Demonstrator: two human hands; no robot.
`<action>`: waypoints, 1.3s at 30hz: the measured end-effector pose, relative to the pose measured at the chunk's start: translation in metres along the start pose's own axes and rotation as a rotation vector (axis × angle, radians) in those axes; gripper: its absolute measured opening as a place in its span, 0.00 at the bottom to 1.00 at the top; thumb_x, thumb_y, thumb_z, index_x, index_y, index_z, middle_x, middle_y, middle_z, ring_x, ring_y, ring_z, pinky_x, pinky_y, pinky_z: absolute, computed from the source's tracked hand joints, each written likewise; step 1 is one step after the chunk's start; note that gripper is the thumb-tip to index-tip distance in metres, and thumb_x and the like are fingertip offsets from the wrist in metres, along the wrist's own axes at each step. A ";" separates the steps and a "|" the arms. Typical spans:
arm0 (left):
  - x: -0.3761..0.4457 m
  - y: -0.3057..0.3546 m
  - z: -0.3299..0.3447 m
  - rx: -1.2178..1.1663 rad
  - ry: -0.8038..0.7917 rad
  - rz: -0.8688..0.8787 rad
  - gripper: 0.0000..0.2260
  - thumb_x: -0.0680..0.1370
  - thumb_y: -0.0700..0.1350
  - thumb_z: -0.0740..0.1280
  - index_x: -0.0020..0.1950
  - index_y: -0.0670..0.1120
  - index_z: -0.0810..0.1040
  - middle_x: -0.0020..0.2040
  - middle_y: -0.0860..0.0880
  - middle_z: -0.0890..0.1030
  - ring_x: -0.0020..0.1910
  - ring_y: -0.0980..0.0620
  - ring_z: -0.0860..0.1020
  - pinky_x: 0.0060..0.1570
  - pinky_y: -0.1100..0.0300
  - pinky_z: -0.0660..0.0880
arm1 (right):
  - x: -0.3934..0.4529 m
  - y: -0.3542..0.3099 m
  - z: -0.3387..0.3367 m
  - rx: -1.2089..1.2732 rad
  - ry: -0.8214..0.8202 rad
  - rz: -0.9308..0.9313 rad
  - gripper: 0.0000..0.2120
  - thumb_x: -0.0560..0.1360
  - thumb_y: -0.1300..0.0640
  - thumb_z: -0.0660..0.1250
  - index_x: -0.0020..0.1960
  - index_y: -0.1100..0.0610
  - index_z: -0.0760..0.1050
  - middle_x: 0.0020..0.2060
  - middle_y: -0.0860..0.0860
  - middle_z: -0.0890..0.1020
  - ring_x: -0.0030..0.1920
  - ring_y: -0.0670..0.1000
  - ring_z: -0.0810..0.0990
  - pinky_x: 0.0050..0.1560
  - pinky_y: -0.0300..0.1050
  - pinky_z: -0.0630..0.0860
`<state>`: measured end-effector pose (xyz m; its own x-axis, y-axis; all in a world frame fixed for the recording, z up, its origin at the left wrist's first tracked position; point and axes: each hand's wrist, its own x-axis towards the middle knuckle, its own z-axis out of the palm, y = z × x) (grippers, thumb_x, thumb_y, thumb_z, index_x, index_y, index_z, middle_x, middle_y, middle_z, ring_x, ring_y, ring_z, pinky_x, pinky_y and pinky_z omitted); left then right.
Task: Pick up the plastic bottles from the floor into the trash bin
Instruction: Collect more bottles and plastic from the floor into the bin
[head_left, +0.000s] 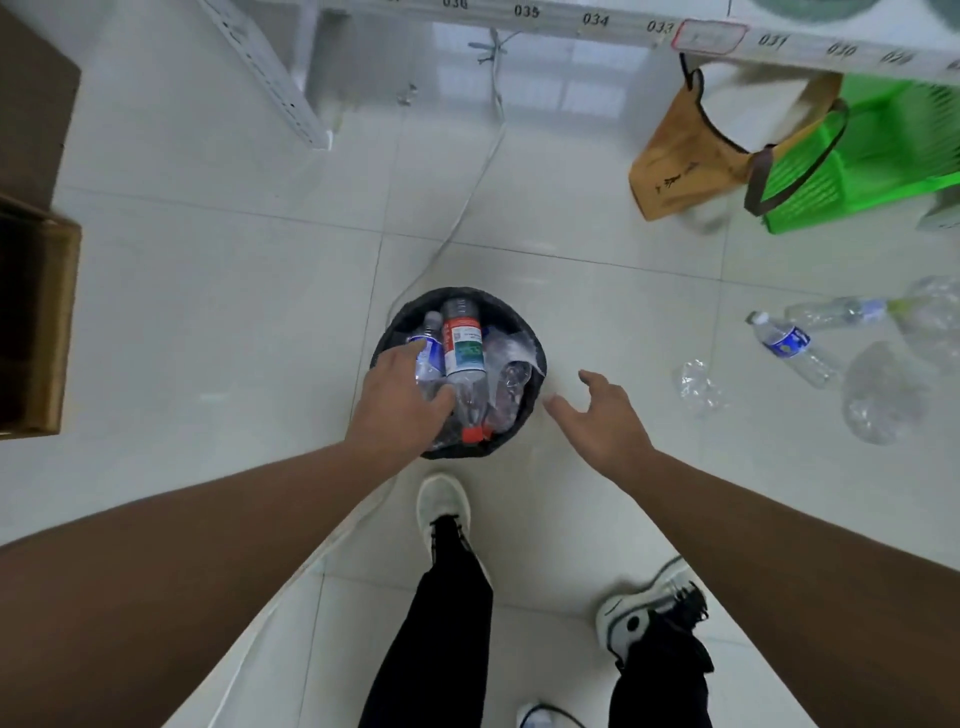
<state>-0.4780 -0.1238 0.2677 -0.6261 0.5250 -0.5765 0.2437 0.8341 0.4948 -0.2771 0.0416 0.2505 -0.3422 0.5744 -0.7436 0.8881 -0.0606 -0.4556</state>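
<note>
Standing over the trash bin (535, 358), we look down at a small dark round bin on the pale tiled floor (260, 312), already packed with clear plastic bottles. 1 of them, a red-labelled bottle (464, 345) with a red cap, lies across the top of the pile.

Our left hand (400, 402) is over the near-left part of the bin, palm down, fingers bent onto the bottles inside; whether it actually grips one or merely presses on them we cannot tell. Our right hand (605, 415) hovers just right of the bin, fingers spread wide and holding nothing.

Well off to the right, more bottles lie on the floor: a blue-labelled bottle (792, 348) on its side, a crushed clear bottle (696, 384) nearer the bin, another clear bottle (836, 310) beyond, and some crumpled clear plastic (883, 400) beside them.

Farther away a green basket (872, 171) and a brown bag (685, 156) sit under a white shelf edge (597, 21) marked with numbers. A cardboard box (36, 322) stands at the left edge. A thin white cable (467, 202) runs across the tiles toward the bin. Below, our 2 white shoes and dark trousers are in view.
</note>
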 end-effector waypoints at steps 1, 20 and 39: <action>-0.001 0.007 0.003 0.009 -0.007 0.010 0.29 0.78 0.56 0.72 0.79 0.51 0.71 0.72 0.47 0.75 0.68 0.44 0.76 0.68 0.41 0.77 | -0.002 0.008 -0.007 0.001 -0.001 -0.001 0.38 0.80 0.36 0.67 0.84 0.51 0.62 0.80 0.57 0.67 0.78 0.59 0.69 0.74 0.55 0.68; -0.061 0.175 0.216 0.308 -0.250 0.278 0.34 0.78 0.52 0.74 0.83 0.50 0.68 0.79 0.46 0.71 0.79 0.45 0.67 0.79 0.50 0.63 | -0.076 0.311 -0.165 0.195 0.099 0.379 0.43 0.75 0.36 0.73 0.84 0.49 0.61 0.79 0.56 0.67 0.76 0.60 0.72 0.72 0.57 0.73; -0.026 0.305 0.368 0.630 -0.415 0.437 0.33 0.78 0.55 0.69 0.83 0.56 0.64 0.79 0.48 0.69 0.75 0.42 0.70 0.65 0.45 0.71 | -0.043 0.387 -0.143 0.439 0.139 0.412 0.36 0.73 0.38 0.73 0.78 0.43 0.68 0.69 0.54 0.75 0.67 0.58 0.79 0.66 0.52 0.75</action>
<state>-0.1148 0.1789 0.1944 -0.0906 0.7366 -0.6703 0.8404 0.4177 0.3454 0.1255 0.1108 0.1759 0.0711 0.5314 -0.8441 0.7197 -0.6133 -0.3255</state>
